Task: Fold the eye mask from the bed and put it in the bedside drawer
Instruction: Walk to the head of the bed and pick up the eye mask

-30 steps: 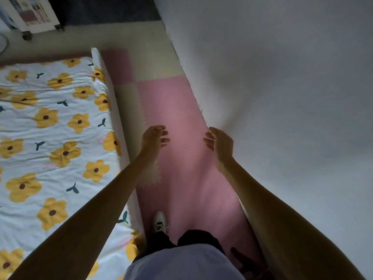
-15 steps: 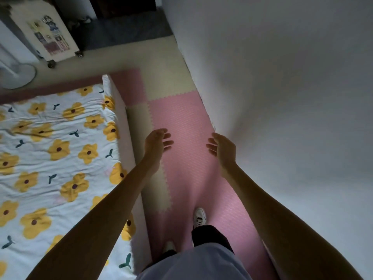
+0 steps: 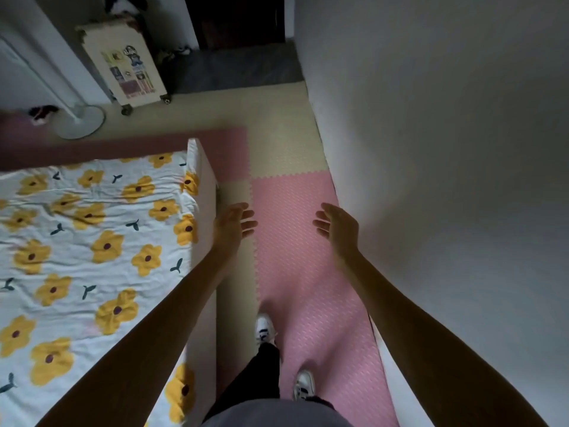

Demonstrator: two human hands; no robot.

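Note:
The bed (image 3: pixel 92 241), with a white sheet printed in yellow flowers, fills the left side. No eye mask shows on the visible part of it. My left hand (image 3: pixel 232 224) hovers beside the bed's right edge, fingers apart and holding nothing. My right hand (image 3: pixel 337 224) is held out over the pink floor mat (image 3: pixel 295 257), palm turned inward, also holding nothing. A small white cabinet on castors (image 3: pixel 129 66), covered in stickers, stands beyond the foot of the bed; I cannot tell whether it has a drawer.
A white wall (image 3: pixel 446 180) runs along the right of a narrow aisle of pink and cream foam mats. A fan base (image 3: pixel 78 121) sits on the floor at the back left. A dark doorway (image 3: pixel 237 20) lies straight ahead. My feet (image 3: pixel 266 329) are on the mat.
I have walked forward along the aisle; the foot of the bed, the cabinet and the doorway have come into view. Both hands stay outstretched and their fingers have spread wider.

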